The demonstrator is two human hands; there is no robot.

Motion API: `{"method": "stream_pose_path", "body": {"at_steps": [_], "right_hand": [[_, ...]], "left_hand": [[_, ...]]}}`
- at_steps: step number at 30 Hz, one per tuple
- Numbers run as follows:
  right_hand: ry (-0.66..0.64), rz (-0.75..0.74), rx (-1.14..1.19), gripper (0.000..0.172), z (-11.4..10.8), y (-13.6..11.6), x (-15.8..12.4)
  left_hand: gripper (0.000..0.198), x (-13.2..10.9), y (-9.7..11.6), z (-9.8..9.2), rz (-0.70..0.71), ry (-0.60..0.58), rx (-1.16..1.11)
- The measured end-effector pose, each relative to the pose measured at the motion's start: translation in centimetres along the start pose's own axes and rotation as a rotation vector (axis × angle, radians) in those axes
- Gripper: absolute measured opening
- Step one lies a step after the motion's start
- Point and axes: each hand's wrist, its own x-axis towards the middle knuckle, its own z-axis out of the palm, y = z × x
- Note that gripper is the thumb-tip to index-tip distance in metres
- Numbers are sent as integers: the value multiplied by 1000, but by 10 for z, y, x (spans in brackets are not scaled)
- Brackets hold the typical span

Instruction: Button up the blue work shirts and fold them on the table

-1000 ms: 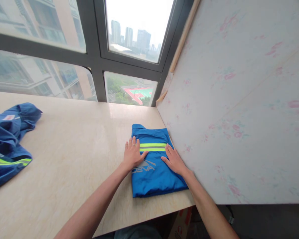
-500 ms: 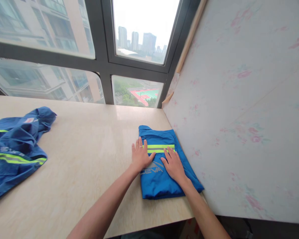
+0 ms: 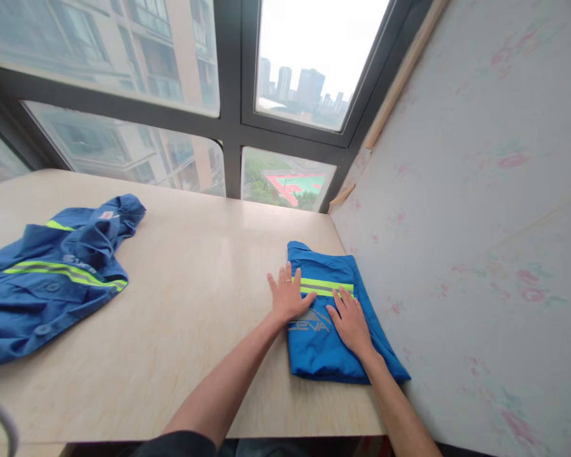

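A folded blue work jacket [image 3: 323, 358] lies flat on the pale stone-look surface, against the wall on the right. Across it runs a yellow and grey reflective stripe, with grey lettering below. My left hand [image 3: 288, 297] rests at the jacket's left edge, fingers spread, a ring on one finger; its outer side reaches past the cloth. Flat on the right part of the jacket lies my right hand [image 3: 352, 322], its fingertips on the stripe. Neither hand grasps anything. A second, darker blue jacket [image 3: 66, 295] with reflective stripes lies loosely crumpled at the left.
The pale countertop [image 3: 195, 304] runs back to a dark window frame [image 3: 231, 127]. A wall with flowered paper [image 3: 480, 222] bounds the right side. At the lower left a grey curved tube [image 3: 0, 412] pokes into view. The counter's front edge is close to my body.
The view has swung left, so more of the crumpled jacket shows and the grey tube has appeared. Both hands still lie on the folded jacket in nearly the same places.
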Motion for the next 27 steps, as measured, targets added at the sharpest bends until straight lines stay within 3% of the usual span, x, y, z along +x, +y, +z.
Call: {"method": "stream_pose_path", "body": {"at_steps": [3,7,10,12,15,17,19,23,27], "right_hand": [[5,-2,-27,65,4,3,0],[10,-7,-74,68,13,10,1],[29,-31,-101,69,17,16,2],[15,-32,-129,67,15,16,5],[-53,66,-189,59,0,-10,18],[-66,54,-181,57,-12,-52,32],[16,-167,-72,59,-22,-114,50],[-75,-612,339,53,-23,-275,76],[-253,-900,428,51,-9,-421,78]], "left_hand": [[58,-6,-14,-6,-8,145,-337],[32,-28,-53,-26,-33,269,-789],[21,-60,-91,-56,-26,284,-802],[18,-86,-117,-81,-97,322,-741],[19,-122,-151,-115,-246,431,-686],[20,-142,-167,-132,-323,515,-686],[20,-157,-177,-142,-389,590,-712],[19,-167,-180,-145,-444,700,-753],[15,-164,-179,-139,-445,661,-689]]}}
